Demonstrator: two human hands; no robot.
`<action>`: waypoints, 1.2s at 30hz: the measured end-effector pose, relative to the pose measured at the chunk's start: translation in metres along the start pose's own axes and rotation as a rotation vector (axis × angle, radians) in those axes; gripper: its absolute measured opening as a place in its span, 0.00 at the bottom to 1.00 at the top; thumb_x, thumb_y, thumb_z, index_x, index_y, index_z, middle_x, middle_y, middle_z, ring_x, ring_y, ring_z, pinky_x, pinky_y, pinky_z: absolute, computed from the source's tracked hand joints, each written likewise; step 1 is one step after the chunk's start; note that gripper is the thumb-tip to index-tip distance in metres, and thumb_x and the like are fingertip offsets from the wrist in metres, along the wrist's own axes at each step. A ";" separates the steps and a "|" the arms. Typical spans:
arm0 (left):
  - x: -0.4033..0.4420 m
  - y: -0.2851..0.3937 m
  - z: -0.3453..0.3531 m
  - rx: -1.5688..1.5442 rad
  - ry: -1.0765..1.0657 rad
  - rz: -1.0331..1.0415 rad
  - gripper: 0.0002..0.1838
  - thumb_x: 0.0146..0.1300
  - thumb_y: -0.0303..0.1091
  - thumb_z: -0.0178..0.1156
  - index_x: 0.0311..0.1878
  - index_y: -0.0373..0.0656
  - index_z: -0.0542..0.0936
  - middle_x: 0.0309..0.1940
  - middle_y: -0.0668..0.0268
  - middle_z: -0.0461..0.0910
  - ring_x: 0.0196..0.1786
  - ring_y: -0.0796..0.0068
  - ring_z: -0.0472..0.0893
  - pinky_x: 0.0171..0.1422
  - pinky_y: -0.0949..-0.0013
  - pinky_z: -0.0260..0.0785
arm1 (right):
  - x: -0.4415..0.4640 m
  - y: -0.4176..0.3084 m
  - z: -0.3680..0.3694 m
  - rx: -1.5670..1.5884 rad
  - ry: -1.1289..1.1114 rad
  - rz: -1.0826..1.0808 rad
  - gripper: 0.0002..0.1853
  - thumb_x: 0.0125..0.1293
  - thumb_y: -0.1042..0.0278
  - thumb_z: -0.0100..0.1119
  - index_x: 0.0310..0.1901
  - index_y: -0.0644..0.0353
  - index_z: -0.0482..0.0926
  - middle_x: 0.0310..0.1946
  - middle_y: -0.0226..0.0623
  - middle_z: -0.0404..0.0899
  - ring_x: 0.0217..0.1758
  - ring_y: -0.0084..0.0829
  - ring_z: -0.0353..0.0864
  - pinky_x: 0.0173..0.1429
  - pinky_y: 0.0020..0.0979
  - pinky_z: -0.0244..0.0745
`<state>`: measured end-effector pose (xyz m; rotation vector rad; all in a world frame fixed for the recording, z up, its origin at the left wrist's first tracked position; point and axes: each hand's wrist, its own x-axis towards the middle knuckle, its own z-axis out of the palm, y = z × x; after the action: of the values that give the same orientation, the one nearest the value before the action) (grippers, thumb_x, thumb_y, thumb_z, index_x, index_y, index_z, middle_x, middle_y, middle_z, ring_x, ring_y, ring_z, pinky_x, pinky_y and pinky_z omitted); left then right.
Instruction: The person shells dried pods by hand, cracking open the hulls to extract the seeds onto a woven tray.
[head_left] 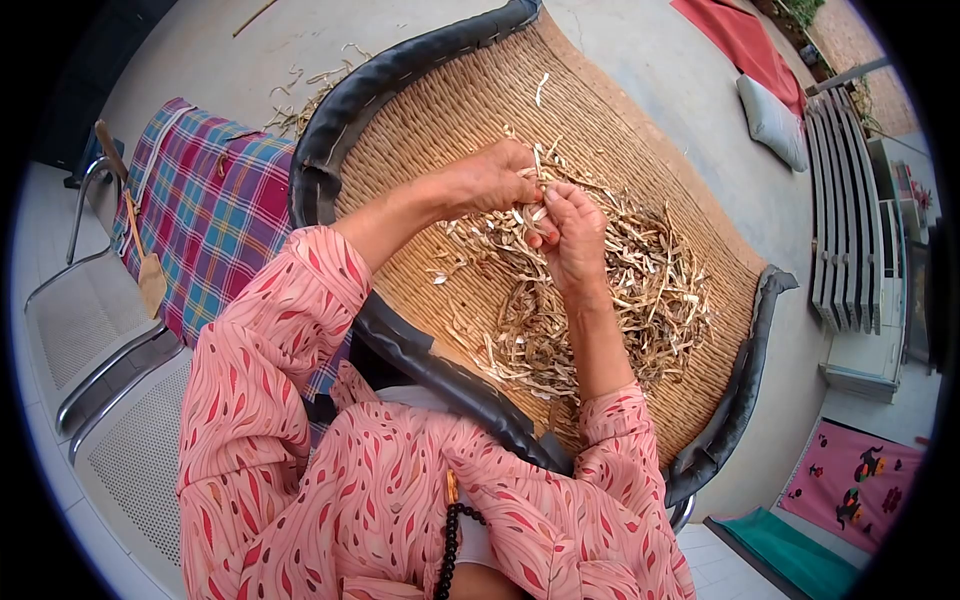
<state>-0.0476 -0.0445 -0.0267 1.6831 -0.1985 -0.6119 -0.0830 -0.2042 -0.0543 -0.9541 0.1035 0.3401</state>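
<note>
Both my hands meet above a heap of dry, pale brown pods [650, 290] on a large woven tray [420, 130] with a black rim. My left hand [497, 178] comes in from the left, its fingers closed on dry pods. My right hand [575, 228] touches it from the right, thumb and fingers pinched round the same small bunch. Parts of the pods are hidden by the fingers. Loose pods and bits lie on the weave below my hands.
Metal chairs [85, 305] stand at the left, beside a checked cloth [215, 190] with a wooden spatula [151, 283]. Scattered pods lie on the floor behind the tray. A grey cushion [772, 122], red cloth [730, 40] and slatted rack [845, 210] are at the right.
</note>
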 end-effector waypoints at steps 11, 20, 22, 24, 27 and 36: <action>0.001 -0.003 0.001 -0.089 -0.008 -0.047 0.08 0.58 0.31 0.58 0.25 0.46 0.71 0.17 0.78 0.66 0.18 0.89 0.61 0.20 0.80 0.51 | 0.001 0.004 -0.004 -0.076 -0.001 -0.056 0.06 0.67 0.71 0.51 0.37 0.65 0.73 0.19 0.27 0.71 0.16 0.13 0.63 0.19 0.19 0.67; -0.002 0.003 -0.001 -0.108 -0.003 -0.026 0.07 0.59 0.30 0.57 0.26 0.45 0.70 0.15 0.77 0.65 0.16 0.88 0.61 0.18 0.81 0.49 | 0.000 0.005 -0.001 -0.355 0.073 -0.202 0.05 0.66 0.72 0.52 0.36 0.65 0.73 0.19 0.26 0.69 0.16 0.13 0.62 0.19 0.20 0.67; -0.002 0.005 -0.001 -0.091 0.013 -0.034 0.07 0.60 0.30 0.57 0.27 0.45 0.71 0.15 0.77 0.65 0.16 0.88 0.61 0.18 0.80 0.49 | 0.002 0.006 -0.004 -0.251 0.054 -0.178 0.05 0.66 0.72 0.52 0.36 0.66 0.72 0.18 0.26 0.68 0.16 0.14 0.62 0.19 0.20 0.67; -0.002 0.004 -0.001 -0.072 0.031 -0.013 0.06 0.60 0.29 0.57 0.28 0.44 0.71 0.15 0.77 0.65 0.16 0.88 0.61 0.17 0.80 0.50 | 0.002 0.005 -0.002 -0.208 0.060 -0.154 0.05 0.66 0.72 0.53 0.36 0.66 0.72 0.19 0.26 0.68 0.16 0.14 0.62 0.19 0.19 0.67; 0.002 -0.002 -0.001 -0.035 0.060 0.042 0.05 0.60 0.28 0.57 0.29 0.44 0.72 0.15 0.77 0.65 0.16 0.88 0.61 0.17 0.80 0.51 | 0.001 0.003 0.001 -0.194 0.058 -0.139 0.06 0.66 0.72 0.53 0.37 0.66 0.72 0.19 0.26 0.68 0.16 0.14 0.62 0.20 0.19 0.67; -0.003 0.012 0.002 -0.137 -0.008 -0.074 0.04 0.56 0.24 0.60 0.30 0.43 0.73 0.18 0.77 0.67 0.20 0.88 0.66 0.20 0.81 0.55 | 0.001 0.002 -0.002 -0.190 0.093 -0.145 0.06 0.65 0.72 0.54 0.36 0.65 0.72 0.23 0.29 0.73 0.17 0.15 0.66 0.19 0.19 0.67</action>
<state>-0.0487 -0.0471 -0.0149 1.5614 -0.0976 -0.6730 -0.0829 -0.2042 -0.0574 -1.1594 0.0873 0.1732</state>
